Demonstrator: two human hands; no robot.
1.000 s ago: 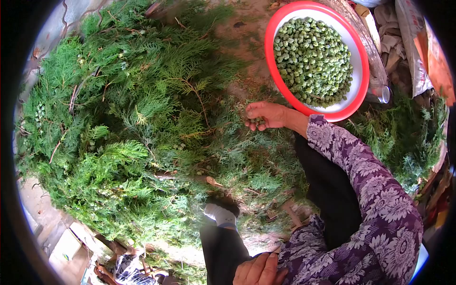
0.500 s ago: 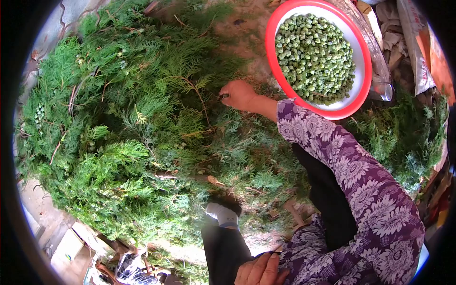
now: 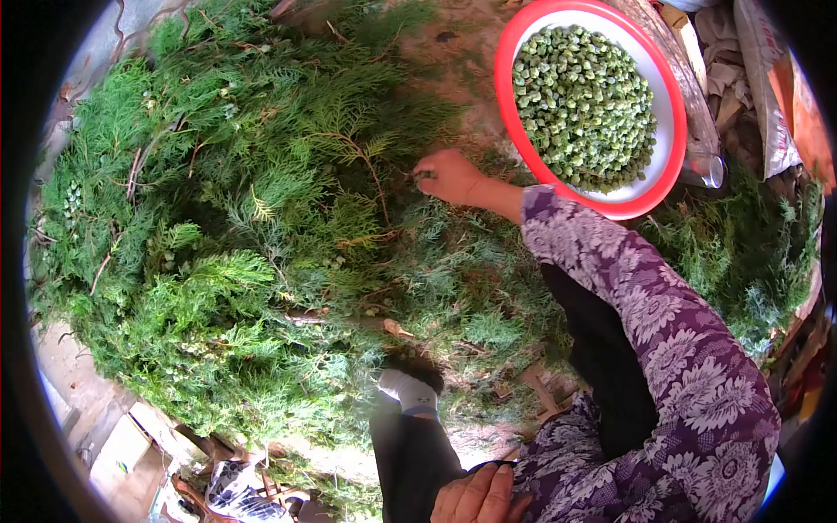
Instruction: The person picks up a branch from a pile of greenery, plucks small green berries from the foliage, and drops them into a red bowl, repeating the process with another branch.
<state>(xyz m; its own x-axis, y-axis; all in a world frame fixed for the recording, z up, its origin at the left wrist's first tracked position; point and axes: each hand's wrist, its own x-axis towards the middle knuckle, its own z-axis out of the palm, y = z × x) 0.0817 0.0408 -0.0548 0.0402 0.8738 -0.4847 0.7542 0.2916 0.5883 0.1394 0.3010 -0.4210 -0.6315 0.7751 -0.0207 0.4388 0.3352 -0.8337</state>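
My right hand (image 3: pixel 449 177) is stretched out over the right edge of a heap of green conifer branches (image 3: pixel 288 174). Its thumb and fingertips are pinched together around something small that I cannot make out. To its right stands a white basin (image 3: pixel 660 131) with a red rim, holding many small green cones (image 3: pixel 584 109). At the bottom of the view my left hand (image 3: pixel 475 499) lies by my dark-trousered leg, its fingers curled in and close together. No object shows in it, and its palm is hidden.
My foot in a white sock (image 3: pixel 408 390) is among the sprigs. A log (image 3: pixel 697 113), a clear glass or jar (image 3: pixel 708 170) and sacks (image 3: pixel 767 96) stand right of the basin. More greenery (image 3: pixel 724 235) lies below them. A patterned dark-and-white item (image 3: pixel 231 492) is at lower left.
My right hand has drawn back slightly to the right, its fingertips still pinched. The view has shifted a little. My left hand has stayed in place.
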